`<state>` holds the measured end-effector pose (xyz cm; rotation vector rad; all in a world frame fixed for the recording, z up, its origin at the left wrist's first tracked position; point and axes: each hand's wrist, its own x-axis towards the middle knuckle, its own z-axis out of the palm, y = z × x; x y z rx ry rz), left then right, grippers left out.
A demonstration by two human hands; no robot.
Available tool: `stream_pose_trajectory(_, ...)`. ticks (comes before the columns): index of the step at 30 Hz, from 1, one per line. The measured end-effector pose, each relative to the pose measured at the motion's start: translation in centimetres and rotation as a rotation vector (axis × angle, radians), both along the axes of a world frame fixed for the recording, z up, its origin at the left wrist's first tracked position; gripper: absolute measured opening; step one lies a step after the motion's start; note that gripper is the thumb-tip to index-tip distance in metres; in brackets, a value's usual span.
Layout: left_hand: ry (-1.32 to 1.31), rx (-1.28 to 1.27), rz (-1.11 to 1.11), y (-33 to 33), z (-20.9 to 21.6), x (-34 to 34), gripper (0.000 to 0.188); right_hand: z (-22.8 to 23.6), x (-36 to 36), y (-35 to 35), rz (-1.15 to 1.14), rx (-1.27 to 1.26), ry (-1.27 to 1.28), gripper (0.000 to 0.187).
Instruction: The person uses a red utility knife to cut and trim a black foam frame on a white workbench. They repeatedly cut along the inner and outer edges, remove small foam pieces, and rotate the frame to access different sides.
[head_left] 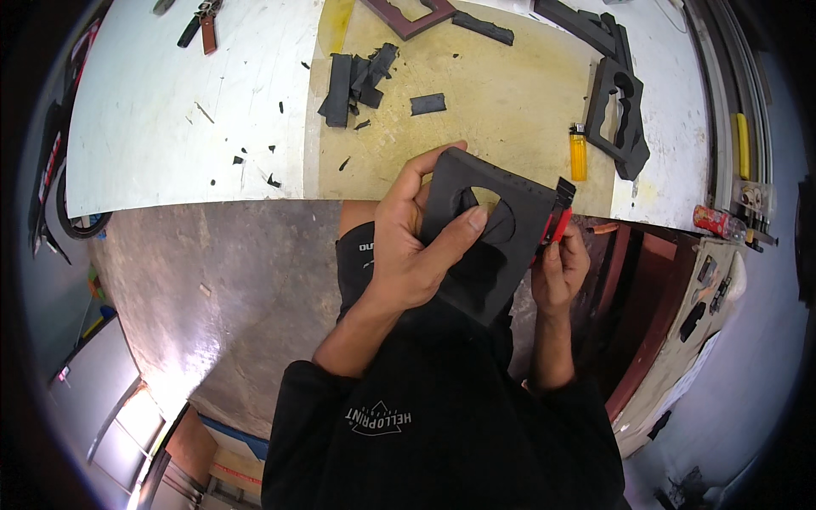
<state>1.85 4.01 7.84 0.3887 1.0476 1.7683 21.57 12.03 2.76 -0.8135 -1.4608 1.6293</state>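
Observation:
My left hand (pixel 399 246) grips a black foam-like block (pixel 529 200) with a cut-out opening, held tilted over my lap at the table's near edge. The thumb lies across the opening while the other fingers go behind the block. In my closed right hand (pixel 561 276) is a red cutter knife (pixel 558 226), up against the block's right edge. A short dark strip (pixel 564 190) sticks up at that edge beside the cutter; whether it is blade or trimmed foam I cannot tell.
Black scraps (pixel 340 89) and a small black offcut (pixel 427 104) lie on the table (pixel 170 127). To the right are a yellow lighter (pixel 578 157) and a black block with a wavy cut-out (pixel 597 106). A maroon frame (pixel 395 19) and keys (pixel 204 21) lie farther back.

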Motion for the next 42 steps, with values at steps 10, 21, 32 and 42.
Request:
stream_pose_trajectory(10,0.329,-0.205,-0.163,0.5,-0.7,-1.3,0.015,3.2,-2.3,2.3,0.144,-0.150,0.128,0.056)
stream_pose_trajectory(21,1.238,-0.312,-0.581,5.9,-0.3,-7.0,0.032,2.6,-4.9,2.8,0.168,-0.198,-0.314,0.026)
stream_pose_trajectory(32,1.724,-0.153,-0.171,4.2,-3.6,-2.5,0.043,1.6,-7.1,1.6,-0.110,-0.406,-0.362,0.018)
stream_pose_trajectory(42,1.693,-0.270,-0.112,2.9,-5.6,-0.5,0.043,3.6,-0.4,5.4,0.049,0.307,-0.607,0.033)
